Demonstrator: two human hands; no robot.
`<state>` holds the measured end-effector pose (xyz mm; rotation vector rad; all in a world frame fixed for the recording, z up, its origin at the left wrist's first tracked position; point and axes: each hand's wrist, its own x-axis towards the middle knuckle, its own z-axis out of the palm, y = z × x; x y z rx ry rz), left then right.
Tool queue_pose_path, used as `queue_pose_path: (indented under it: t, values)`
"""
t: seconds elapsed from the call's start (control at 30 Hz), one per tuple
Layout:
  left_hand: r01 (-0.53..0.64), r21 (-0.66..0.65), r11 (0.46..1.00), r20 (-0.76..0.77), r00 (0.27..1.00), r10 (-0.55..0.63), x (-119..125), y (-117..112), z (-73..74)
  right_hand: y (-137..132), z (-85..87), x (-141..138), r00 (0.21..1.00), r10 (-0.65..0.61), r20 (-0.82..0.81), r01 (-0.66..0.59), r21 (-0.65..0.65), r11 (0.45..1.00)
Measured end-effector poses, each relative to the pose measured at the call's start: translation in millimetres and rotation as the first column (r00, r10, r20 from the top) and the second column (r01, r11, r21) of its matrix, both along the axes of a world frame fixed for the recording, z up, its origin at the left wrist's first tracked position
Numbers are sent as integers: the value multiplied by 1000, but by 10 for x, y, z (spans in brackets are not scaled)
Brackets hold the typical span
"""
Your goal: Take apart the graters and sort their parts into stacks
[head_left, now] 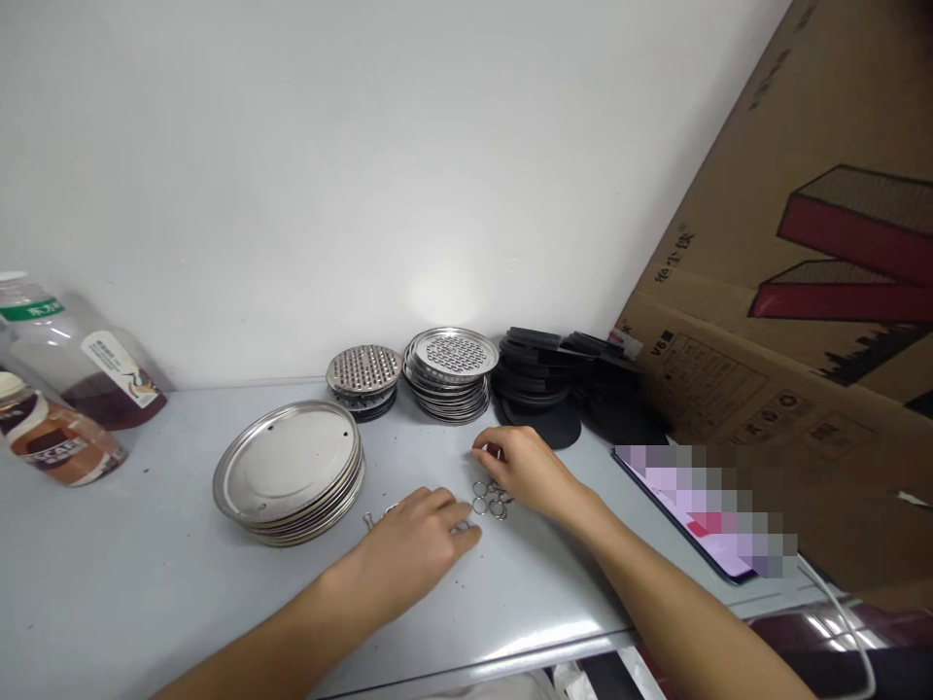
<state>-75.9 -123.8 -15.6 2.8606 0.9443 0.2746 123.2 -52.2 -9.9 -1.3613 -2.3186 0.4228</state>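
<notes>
My left hand (427,535) is low over the table, palm down, its thumb and fingers apart. Small metal rings show at its fingertips, and a small wire clip (368,520) lies by its far side; the hand partly covers these pieces. Just to the right, several loose metal key rings (479,505) lie between the two hands. My right hand (525,469) hovers above and beyond those rings. Its thumb and index finger come together in a pinch, and whatever is between them is too small to make out.
A stack of round metal plates (288,462) stands left. Along the wall are round grater discs (364,369), another grater stack (456,355) and black round parts (535,374). Bottles (117,379) stand far left. A phone (677,506) and a cardboard box (773,369) are right.
</notes>
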Motion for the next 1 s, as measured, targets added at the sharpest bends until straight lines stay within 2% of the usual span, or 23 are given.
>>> queue_pose_path:
  t: [0.13, 0.27, 0.37, 0.43, 0.47, 0.53, 0.57, 0.6, 0.63, 0.7, 0.77, 0.87, 0.93, 1.0]
  values:
    - [-25, 39, 999, -255, 966, 34, 92, -83, 23, -27, -25, -45, 999, 1, -44, 0, 30, 1000]
    - [-62, 43, 997, -325, 943, 73, 130, -101, 46, -32, -33, -51, 996, -8, -89, 12, 46, 999]
    - [-94, 77, 993, -269, 957, 112, 102, -67, 28, -40, -32, -60, 992, -3, -126, 10, 59, 998]
    - [-120, 46, 992, -199, 972, 127, 70, -26, 11, -51, -30, -72, 988, 14, -151, -3, 75, 997]
    - [-137, 2, 991, -131, 982, 136, 54, -1, 4, -59, -29, -80, 986, 26, -167, -13, 79, 997]
    - [-181, -133, 974, 103, 975, 195, 28, 53, -2, -79, -25, -96, 975, 46, -216, -32, 69, 997]
    - [-208, -219, 953, 252, 932, 262, 18, 80, -1, -90, -20, -104, 967, 52, -251, -41, 51, 998]
    - [-233, -317, 920, 395, 849, 351, 10, 107, 2, -101, -14, -111, 954, 54, -294, -51, 20, 999]
    - [-243, -422, 874, 510, 733, 450, 2, 131, 9, -112, -6, -115, 938, 52, -342, -62, -20, 998]
    - [-206, -617, 759, 615, 476, 629, -12, 173, 26, -133, 17, -119, 893, 37, -449, -93, -105, 990]
    - [-95, -744, 661, 615, 287, 734, -25, 203, 44, -154, 41, -115, 836, 27, -548, -137, -161, 977]
    - [118, -807, 578, 590, 145, 794, -31, 224, 57, -192, 64, -117, 784, 50, -619, -188, -160, 969]
    - [240, -820, 519, 551, 88, 830, -22, 226, 50, -221, 63, -138, 781, 85, -619, -206, -126, 970]
    - [313, -827, 467, 504, 45, 862, -9, 224, 35, -244, 53, -172, 776, 114, -621, -223, -101, 970]
